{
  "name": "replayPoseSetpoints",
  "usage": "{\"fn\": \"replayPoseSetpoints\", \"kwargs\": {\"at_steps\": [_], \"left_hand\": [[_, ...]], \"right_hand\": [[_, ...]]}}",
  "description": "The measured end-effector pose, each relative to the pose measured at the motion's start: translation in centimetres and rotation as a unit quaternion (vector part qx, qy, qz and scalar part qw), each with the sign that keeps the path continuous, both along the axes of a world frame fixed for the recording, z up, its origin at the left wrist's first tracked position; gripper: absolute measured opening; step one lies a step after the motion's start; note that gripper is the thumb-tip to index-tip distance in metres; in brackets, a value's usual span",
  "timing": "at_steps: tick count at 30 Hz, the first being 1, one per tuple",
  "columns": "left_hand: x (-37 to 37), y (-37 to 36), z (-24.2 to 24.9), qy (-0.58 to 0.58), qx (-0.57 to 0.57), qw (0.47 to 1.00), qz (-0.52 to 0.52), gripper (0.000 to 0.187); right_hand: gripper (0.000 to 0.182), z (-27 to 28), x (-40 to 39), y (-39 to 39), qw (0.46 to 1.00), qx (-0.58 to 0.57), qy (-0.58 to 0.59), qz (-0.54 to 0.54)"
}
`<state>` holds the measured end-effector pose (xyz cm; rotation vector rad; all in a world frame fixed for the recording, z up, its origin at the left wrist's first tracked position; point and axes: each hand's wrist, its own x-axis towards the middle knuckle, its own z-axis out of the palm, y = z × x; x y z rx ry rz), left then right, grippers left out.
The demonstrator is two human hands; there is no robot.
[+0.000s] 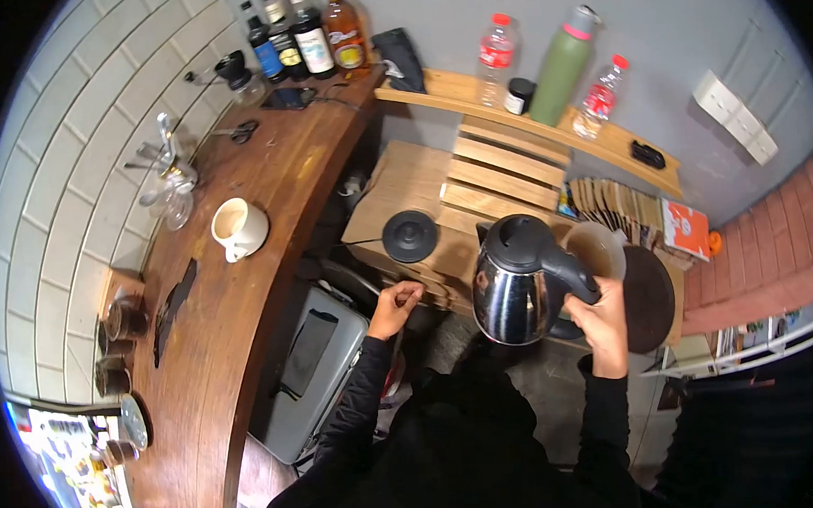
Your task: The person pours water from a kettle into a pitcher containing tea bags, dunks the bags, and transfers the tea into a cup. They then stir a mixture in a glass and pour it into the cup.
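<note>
My right hand [601, 325] is wrapped round the black handle of an electric kettle [508, 296], which has a shiny steel body and a black lid. The kettle is held up in front of me, its spout towards the far left. Partly behind it is a translucent plastic jug [599, 247]. My left hand [395, 310] hovers near the edge of the low wooden table, fingers curled in and nothing visible in them. Beyond that hand, the round black kettle base [410, 236] lies on the table with its cord running left.
On the wooden counter [211, 342] to the left stand a cream mug [240, 228], glassware, scissors [244, 131] and several bottles. The wall shelf [458, 92] holds a green flask [562, 71] and plastic bottles. A slatted wooden rack [503, 171] and a grey case [326, 378] are nearby.
</note>
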<state>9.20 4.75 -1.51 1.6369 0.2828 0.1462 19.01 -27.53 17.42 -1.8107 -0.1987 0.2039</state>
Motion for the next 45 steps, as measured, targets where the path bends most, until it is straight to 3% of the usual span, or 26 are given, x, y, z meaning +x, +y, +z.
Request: {"fn": "replayPoseSetpoints", "kwargs": {"at_steps": [6,9,12,18,20,22,24,25,26,29,32,36,41,45], "left_hand": [[-3.5,2.3,-0.1,0.006,0.02,0.995,0.098,0.022],[-4.9,3.1,-0.4,0.019,0.019,0.986,0.162,0.022],[-5.9,3.1,-0.2,0.015,0.036,0.981,0.189,0.02],[-4.0,1.2,-3.7,0.028,-0.112,0.977,0.181,0.029],[-2.3,-0.1,-3.8,0.088,-0.275,0.935,0.204,0.039],[-1.0,-0.5,-5.3,0.105,-0.312,0.924,0.192,0.048],[0.3,-0.8,-6.9,0.088,-0.445,0.861,0.229,0.053],[0.9,-0.8,-7.6,0.09,-0.461,0.855,0.221,0.065],[1.4,-0.7,-8.3,0.091,-0.465,0.854,0.217,0.065],[3.3,-0.4,-9.0,0.078,-0.583,0.775,0.231,0.089],[4.7,0.0,-10.1,0.059,-0.644,0.721,0.251,0.089],[6.0,0.5,-9.6,0.049,-0.654,0.713,0.247,0.087],[6.7,0.6,-9.1,0.08,-0.591,0.753,0.278,0.086],[6.8,0.5,-10.0,0.06,-0.568,0.758,0.317,0.085]], "right_hand": [[0.005,-7.7,5.6,9.7,0.989,0.106,-0.049,0.094],[0.006,-8.0,7.3,14.5,0.989,0.06,-0.065,0.122],[0.004,-12.4,9.6,19.0,0.98,0.111,-0.08,0.142],[0.009,-18.3,13.1,23.9,0.972,0.106,-0.113,0.179],[0.013,-19.3,13.5,24.5,0.975,0.078,-0.112,0.176],[0.015,-19.3,13.6,24.7,0.977,0.077,-0.097,0.175],[0.015,-20.1,13.7,24.6,0.978,0.067,-0.093,0.175],[0.014,-20.5,13.8,24.4,0.978,0.062,-0.092,0.178],[0.014,-20.7,14.0,24.1,0.978,0.057,-0.094,0.176],[0.014,-20.8,14.1,23.7,0.977,0.092,-0.071,0.176],[0.012,-19.7,13.9,23.2,0.973,0.06,-0.094,0.203],[0.016,-19.8,13.6,22.3,0.978,0.026,-0.088,0.188],[0.016,-19.1,13.3,22.2,0.975,0.011,-0.101,0.198],[0.026,-19.4,12.9,22.3,0.975,0.051,-0.114,0.182]]}}
